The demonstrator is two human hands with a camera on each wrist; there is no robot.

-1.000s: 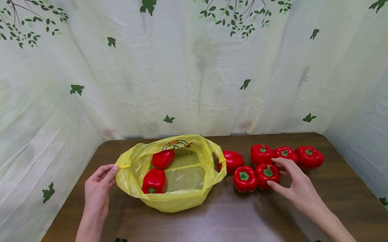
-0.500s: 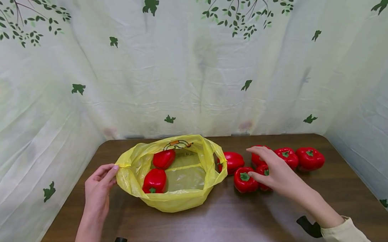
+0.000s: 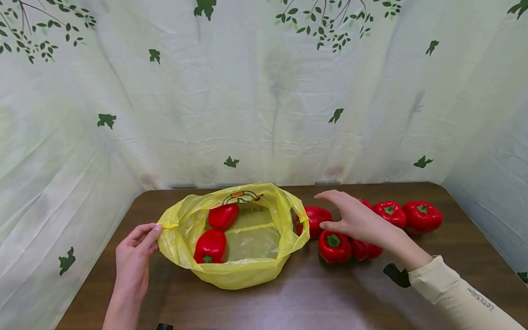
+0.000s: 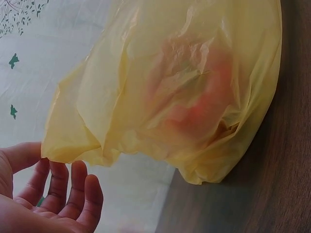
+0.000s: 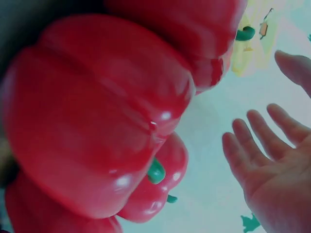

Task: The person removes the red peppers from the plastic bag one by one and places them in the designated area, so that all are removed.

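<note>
A yellow plastic bag (image 3: 238, 278) stands with its mouth wide on the table, two red bell peppers (image 3: 210, 246) lying inside at its left. My left hand (image 3: 133, 255) pinches the left edge of the bag between thumb and fingers; the left wrist view shows the thin film (image 4: 73, 141) held at the fingertips. Above the loose peppers hovers my right hand (image 3: 354, 219), thumb and fingers spread, holding nothing. Its fingertips are near the red bell pepper (image 3: 316, 220) beside the bag's right handle. In the right wrist view the palm (image 5: 277, 170) faces several peppers (image 5: 102, 111), apart from them.
More red bell peppers (image 3: 421, 216) sit in a cluster on the right of the brown table (image 3: 250, 315); one (image 3: 334, 246) is at the cluster's front. A pale curtain (image 3: 258, 87) with leaf prints surrounds the table's back and sides.
My right hand has moved left over the peppers, from the front pepper with the green stem towards the one beside the bag. The left hand and the bag have stayed put.
</note>
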